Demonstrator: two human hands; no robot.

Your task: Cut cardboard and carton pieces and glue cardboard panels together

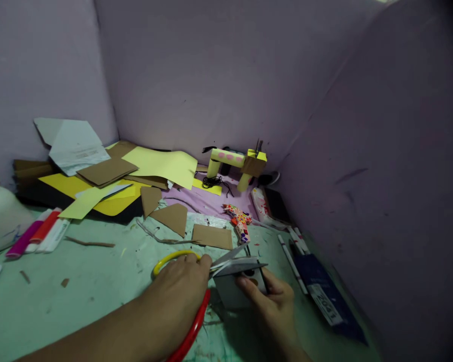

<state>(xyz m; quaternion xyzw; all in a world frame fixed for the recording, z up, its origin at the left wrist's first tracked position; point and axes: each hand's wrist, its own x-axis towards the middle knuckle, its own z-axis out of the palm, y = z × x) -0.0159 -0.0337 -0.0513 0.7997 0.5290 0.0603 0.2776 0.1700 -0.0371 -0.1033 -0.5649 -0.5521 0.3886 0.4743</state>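
My left hand point(184, 284) is closed around a pair of scissors, gripping its red and yellow handles point(194, 327). The blades are parted and lie across the upper edge of a white card point(232, 292), which has a dark spot and a brown spot near its right side. Thumb and fingers of my right hand point(277, 304) pinch this card at its right. Just beyond the blades are a flat brown cardboard rectangle point(212, 236) and a colourful patterned glue gun point(239, 221). Part of the card is hidden behind the scissors and my right thumb.
A yellow paper animal model point(228, 158) with a cardboard head stands by the back wall. Yellow paper point(166, 163) and cardboard sheets pile up at back left, beside several markers point(45, 234). A blue packet point(326, 291) and a phone point(277, 206) lie along the right wall.
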